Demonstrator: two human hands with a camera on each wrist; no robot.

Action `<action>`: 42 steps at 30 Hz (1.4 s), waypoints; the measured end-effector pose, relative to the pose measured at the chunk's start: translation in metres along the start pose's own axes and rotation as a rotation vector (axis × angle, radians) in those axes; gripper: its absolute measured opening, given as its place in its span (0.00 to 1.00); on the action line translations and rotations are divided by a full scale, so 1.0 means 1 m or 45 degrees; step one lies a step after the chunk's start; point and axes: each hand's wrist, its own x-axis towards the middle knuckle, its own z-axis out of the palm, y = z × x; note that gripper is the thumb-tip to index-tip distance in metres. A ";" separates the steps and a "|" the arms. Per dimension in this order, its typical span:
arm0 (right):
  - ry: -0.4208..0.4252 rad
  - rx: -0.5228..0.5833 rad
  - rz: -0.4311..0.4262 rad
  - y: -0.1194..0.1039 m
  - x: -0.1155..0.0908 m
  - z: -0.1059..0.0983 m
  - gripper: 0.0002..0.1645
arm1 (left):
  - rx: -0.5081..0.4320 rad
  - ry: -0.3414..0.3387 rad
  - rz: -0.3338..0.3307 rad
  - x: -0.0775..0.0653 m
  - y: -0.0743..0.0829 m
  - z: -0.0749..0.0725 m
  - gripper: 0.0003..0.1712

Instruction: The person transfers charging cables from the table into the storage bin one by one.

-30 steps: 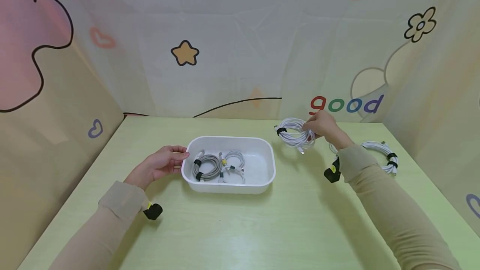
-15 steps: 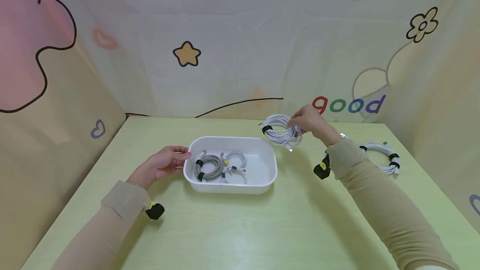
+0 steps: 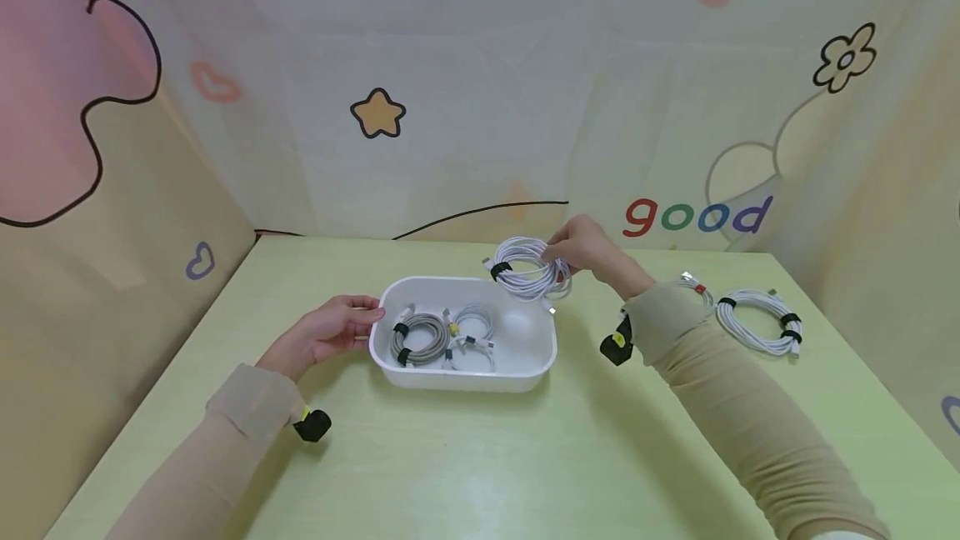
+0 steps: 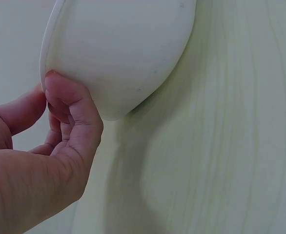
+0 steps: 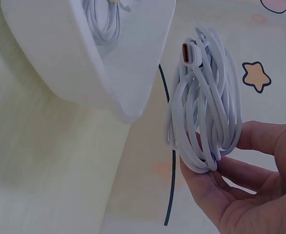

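My left hand pinches the left end of a white plastic bin between thumb and fingers, as the left wrist view confirms at the bin's rim. Above the bin's far right corner, my right hand holds a coiled white USB cable by its right side, clear of the bin. A black strap binds that coil, and its plug shows in the right wrist view, where the hand grips the coil's lower end. Inside the bin lie a grey coiled cable with black straps and thinner white cables.
Right of the bin, a white coiled cable with black straps lies on the pale green table. Beside it is another cable with a red tie, partly hidden by the right sleeve. A printed curtain hangs behind.
My right hand has carried the white coiled cable leftward, from right of the bin to over its far right corner. The left hand keeps its hold on the bin.
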 end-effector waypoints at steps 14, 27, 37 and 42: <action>-0.070 0.024 -0.153 -0.029 -0.002 0.038 0.14 | 0.002 0.006 0.016 0.002 -0.003 -0.002 0.09; -0.072 0.022 -0.227 -0.043 0.000 0.071 0.13 | -0.009 -0.008 0.001 0.001 -0.002 -0.002 0.10; -0.118 0.036 -0.197 -0.053 -0.004 0.085 0.14 | -0.022 -0.009 -0.004 0.002 -0.001 0.000 0.10; -0.153 0.032 -0.210 -0.058 -0.003 0.093 0.14 | -0.025 -0.002 -0.011 0.000 -0.001 0.000 0.13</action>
